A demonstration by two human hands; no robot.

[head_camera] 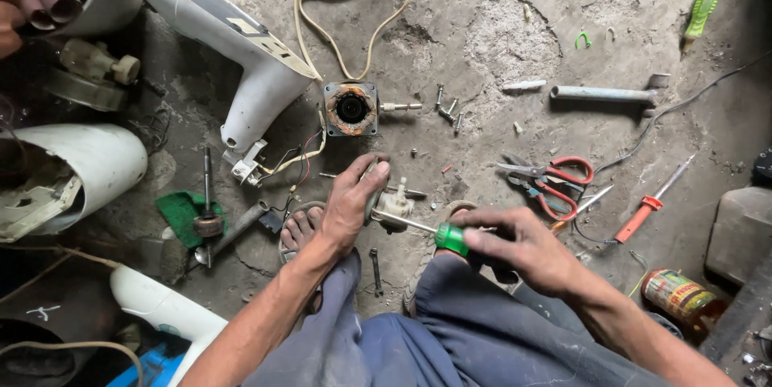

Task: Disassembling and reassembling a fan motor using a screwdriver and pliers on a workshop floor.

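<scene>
My left hand [351,204] grips a small pale motor part with a round disc [394,208], holding it down on the concrete floor between my feet. My right hand [523,246] is closed on a green-handled screwdriver [450,238]; its metal shaft points left, tip touching the part just under my left fingers. A square motor stator with copper windings [351,108] lies farther away, a cream cable looping up from it. Several loose screws [447,107] lie to its right.
White plastic housing pieces [241,41] lie at upper left and left. Red-handled scissors [555,182], a red screwdriver [651,206], a grey metal bar [603,94], a green-handled tool [701,8] and a tin can [679,294] lie on the right. A shaft on a green rag [207,210] lies left.
</scene>
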